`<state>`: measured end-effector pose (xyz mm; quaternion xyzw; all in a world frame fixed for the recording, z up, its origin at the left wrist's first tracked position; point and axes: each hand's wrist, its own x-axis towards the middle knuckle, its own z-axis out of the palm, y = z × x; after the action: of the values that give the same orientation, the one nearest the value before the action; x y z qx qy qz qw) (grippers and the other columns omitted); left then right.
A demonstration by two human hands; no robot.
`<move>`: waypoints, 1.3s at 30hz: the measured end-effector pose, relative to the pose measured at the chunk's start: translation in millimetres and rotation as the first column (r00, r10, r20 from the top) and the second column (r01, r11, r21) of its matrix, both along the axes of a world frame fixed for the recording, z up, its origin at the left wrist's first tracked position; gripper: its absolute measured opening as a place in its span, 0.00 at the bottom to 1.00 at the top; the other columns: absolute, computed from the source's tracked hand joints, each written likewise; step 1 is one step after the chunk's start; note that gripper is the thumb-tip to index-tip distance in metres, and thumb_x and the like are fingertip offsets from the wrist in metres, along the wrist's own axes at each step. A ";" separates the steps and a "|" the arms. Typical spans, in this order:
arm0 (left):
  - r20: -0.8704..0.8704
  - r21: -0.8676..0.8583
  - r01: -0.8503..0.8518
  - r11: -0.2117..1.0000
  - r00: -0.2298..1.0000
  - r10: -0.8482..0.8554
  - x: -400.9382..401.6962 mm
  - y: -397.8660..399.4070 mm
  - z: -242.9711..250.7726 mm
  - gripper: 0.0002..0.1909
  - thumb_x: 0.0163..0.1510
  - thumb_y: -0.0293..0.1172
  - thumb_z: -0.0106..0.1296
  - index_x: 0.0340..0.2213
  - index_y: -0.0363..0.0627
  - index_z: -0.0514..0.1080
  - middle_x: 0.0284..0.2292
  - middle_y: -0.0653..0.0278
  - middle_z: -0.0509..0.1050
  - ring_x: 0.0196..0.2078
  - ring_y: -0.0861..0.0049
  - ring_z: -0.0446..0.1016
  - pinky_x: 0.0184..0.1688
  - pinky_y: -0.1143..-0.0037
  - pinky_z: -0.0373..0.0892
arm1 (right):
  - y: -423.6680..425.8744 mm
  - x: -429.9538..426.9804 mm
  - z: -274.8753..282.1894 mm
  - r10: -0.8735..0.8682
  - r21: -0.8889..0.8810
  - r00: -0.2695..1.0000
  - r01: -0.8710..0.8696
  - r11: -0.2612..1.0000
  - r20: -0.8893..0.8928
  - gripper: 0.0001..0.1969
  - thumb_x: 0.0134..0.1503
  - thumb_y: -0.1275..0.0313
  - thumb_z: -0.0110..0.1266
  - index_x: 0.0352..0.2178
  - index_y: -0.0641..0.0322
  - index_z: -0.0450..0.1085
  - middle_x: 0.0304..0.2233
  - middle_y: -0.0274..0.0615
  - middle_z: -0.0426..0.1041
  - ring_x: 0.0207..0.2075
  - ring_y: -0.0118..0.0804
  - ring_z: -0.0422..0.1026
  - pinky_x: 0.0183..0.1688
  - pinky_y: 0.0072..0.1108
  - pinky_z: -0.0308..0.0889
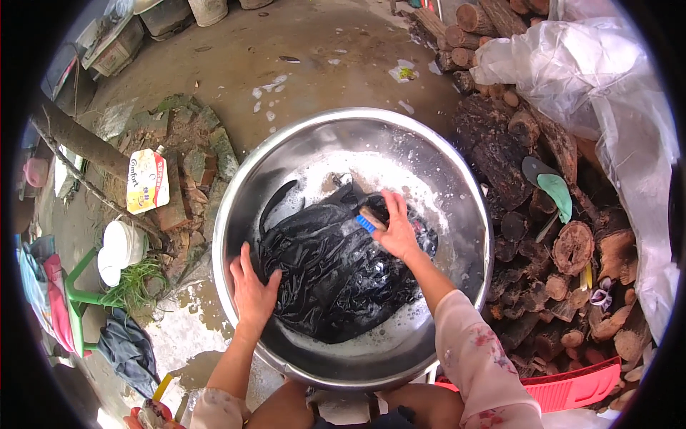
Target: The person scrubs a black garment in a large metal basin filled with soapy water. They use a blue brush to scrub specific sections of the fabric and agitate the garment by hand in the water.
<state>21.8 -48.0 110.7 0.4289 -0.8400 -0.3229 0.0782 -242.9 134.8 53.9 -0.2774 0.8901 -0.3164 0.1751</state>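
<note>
A large round metal basin (466, 177) stands in front of me, with sudsy water in its bottom. Black wet cloth (332, 279) lies crumpled in it, shiny and soaked. My right hand (395, 228) grips a scrub brush (371, 219) with a wooden back and blue bristles, over the upper right part of the cloth. At the basin's left wall is my left hand (252, 292), its fingers spread and its thumb near the cloth's edge. It holds nothing that I can see. Whether the thumb touches the cloth I cannot tell.
Stacked firewood (557, 289), partly under plastic sheeting (584, 69), borders the basin's right side. A red plastic basket (573, 383) sits at lower right. Leftward are a detergent pouch (148, 179), a white bucket (124, 244) and a green stool (80, 289). Wet ground (321, 64) lies beyond.
</note>
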 end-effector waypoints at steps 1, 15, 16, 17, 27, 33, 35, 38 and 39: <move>-0.101 0.001 -0.008 1.000 0.995 0.008 -12.1 -6.0 -5.0 0.41 0.45 0.35 0.60 0.57 0.45 0.51 0.46 0.46 0.60 0.50 0.50 0.61 0.51 0.62 0.61 | 7.0 -11.1 -18.9 -0.078 -0.064 0.986 0.088 0.994 0.146 0.51 0.36 0.75 0.59 0.62 0.51 0.40 0.57 0.55 0.51 0.51 0.47 0.64 0.48 0.27 0.64; -0.421 -0.192 0.116 0.974 0.887 -0.189 -66.4 -19.4 75.2 0.13 0.49 0.35 0.57 0.35 0.42 0.73 0.33 0.52 0.75 0.36 0.57 0.74 0.39 0.69 0.69 | 66.2 -1.9 105.6 -0.105 -0.285 0.892 0.249 0.925 0.439 0.37 0.33 0.75 0.60 0.50 0.69 0.60 0.44 0.44 0.67 0.44 0.32 0.67 0.48 0.20 0.62; -0.471 -0.245 0.103 0.964 0.856 -0.211 -80.5 -22.6 89.3 0.13 0.47 0.34 0.58 0.34 0.42 0.73 0.30 0.53 0.74 0.32 0.58 0.74 0.36 0.70 0.69 | 74.9 -7.4 113.0 -0.086 -0.414 0.906 0.271 0.869 0.414 0.38 0.33 0.75 0.60 0.50 0.70 0.59 0.43 0.43 0.67 0.44 0.31 0.67 0.47 0.20 0.62; -0.523 -0.295 0.094 0.951 0.817 -0.243 -93.2 -24.9 104.7 0.13 0.45 0.34 0.60 0.33 0.42 0.74 0.26 0.55 0.73 0.29 0.59 0.73 0.33 0.71 0.68 | 82.5 -9.9 125.3 -0.080 -0.537 0.922 0.290 0.792 0.380 0.38 0.33 0.75 0.60 0.51 0.71 0.59 0.42 0.41 0.67 0.43 0.31 0.67 0.47 0.20 0.62; -0.313 0.040 0.513 0.858 0.822 -0.476 -49.6 -17.0 82.9 0.14 0.46 0.39 0.59 0.26 0.39 0.73 0.33 0.59 0.74 0.34 0.63 0.73 0.39 0.69 0.68 | 160.5 42.7 104.9 -0.126 -0.041 0.789 0.188 0.981 0.601 0.37 0.36 0.73 0.63 0.51 0.74 0.60 0.46 0.44 0.66 0.45 0.33 0.67 0.48 0.23 0.63; 0.255 -0.093 0.814 0.573 0.576 -0.776 -24.9 77.1 -11.0 0.33 0.55 0.58 0.39 0.59 0.63 0.53 0.61 0.54 0.47 0.64 0.49 0.43 0.57 0.42 0.41 | 183.0 78.6 101.0 0.258 0.569 0.926 -0.374 0.733 0.276 0.29 0.42 0.65 0.58 0.48 0.57 0.64 0.47 0.56 0.65 0.43 0.58 0.69 0.47 0.36 0.66; 0.423 0.025 0.886 0.463 0.411 -0.808 -0.6 94.9 -63.5 0.34 0.55 0.60 0.37 0.60 0.66 0.49 0.63 0.55 0.42 0.65 0.50 0.37 0.57 0.40 0.36 | 168.2 74.9 146.4 0.151 0.653 0.890 -0.422 0.629 0.431 0.36 0.40 0.67 0.58 0.55 0.55 0.59 0.50 0.54 0.65 0.45 0.54 0.69 0.48 0.33 0.64; 0.533 -0.089 0.907 0.412 0.393 -0.749 13.9 98.2 -108.9 0.34 0.52 0.61 0.40 0.58 0.67 0.53 0.59 0.56 0.52 0.64 0.52 0.39 0.57 0.40 0.33 | 158.5 73.3 175.5 0.217 0.323 0.898 -0.350 0.880 0.382 0.36 0.41 0.71 0.56 0.55 0.49 0.58 0.47 0.51 0.67 0.46 0.53 0.69 0.48 0.31 0.65; 0.507 -0.109 0.911 0.398 0.395 -0.766 13.2 93.4 -120.2 0.34 0.49 0.62 0.43 0.56 0.66 0.58 0.56 0.56 0.59 0.63 0.53 0.42 0.57 0.38 0.35 | 153.9 75.1 172.2 0.278 0.135 0.926 -0.319 0.938 0.254 0.36 0.42 0.71 0.57 0.56 0.46 0.57 0.45 0.49 0.68 0.44 0.52 0.69 0.47 0.31 0.66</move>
<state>35.0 45.4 -9.5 -0.0368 -0.9804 -0.0622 -0.1832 -167.8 288.6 226.1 -0.3549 0.8350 -0.2369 0.3473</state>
